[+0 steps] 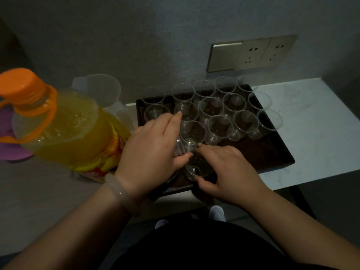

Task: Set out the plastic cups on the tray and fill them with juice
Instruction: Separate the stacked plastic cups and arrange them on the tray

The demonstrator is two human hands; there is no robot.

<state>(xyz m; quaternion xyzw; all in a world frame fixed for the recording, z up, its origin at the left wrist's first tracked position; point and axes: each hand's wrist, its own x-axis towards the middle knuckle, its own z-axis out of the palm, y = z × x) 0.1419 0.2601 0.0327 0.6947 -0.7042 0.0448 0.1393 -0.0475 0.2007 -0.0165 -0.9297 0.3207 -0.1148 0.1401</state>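
Note:
A dark rectangular tray lies on a pale table and carries several clear plastic cups in rows, all without juice. My left hand holds a short stack of clear cups near the tray's front left, thumb under it and forefinger stretched along it. My right hand pinches the end cup of that stack between thumb and fingers. A big bottle of orange juice with an orange cap stands at the left, close to the camera.
A clear plastic jug stands behind the bottle against the grey wall. A purple thing lies at the far left. Wall sockets sit above the tray. The table's white top runs on to the right.

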